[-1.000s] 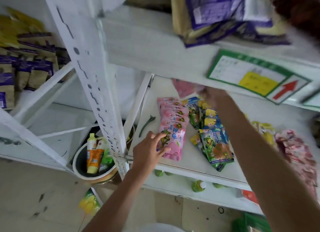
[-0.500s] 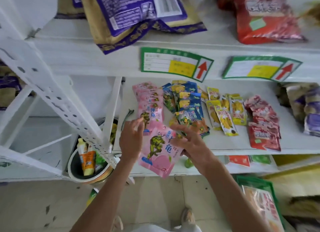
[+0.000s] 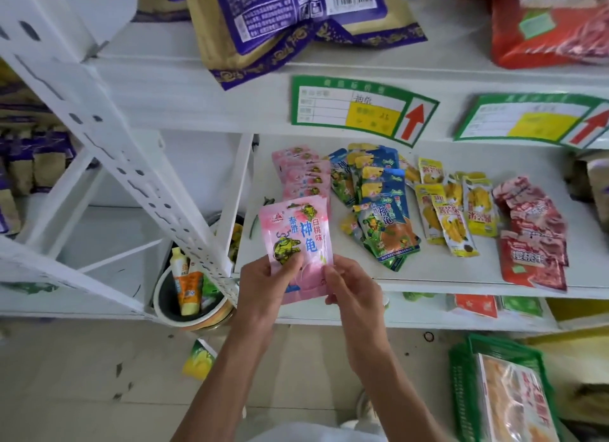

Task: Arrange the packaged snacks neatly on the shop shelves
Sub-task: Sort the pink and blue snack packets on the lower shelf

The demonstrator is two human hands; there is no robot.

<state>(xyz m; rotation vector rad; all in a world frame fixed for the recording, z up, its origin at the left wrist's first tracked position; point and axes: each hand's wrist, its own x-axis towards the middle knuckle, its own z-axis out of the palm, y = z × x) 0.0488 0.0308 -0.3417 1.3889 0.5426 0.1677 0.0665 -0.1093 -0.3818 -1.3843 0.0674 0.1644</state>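
1. Holding a pink snack packet upright in front of the shelf, my left hand pinches its lower left corner.
2. My right hand pinches the lower right edge.
3. On the shelf behind lie a pink stack, blue packets, yellow packets and red packets.

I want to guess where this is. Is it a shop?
Probably a small shop: white shelves hold rows of snack packets, and green price tags hang on the shelf edge.
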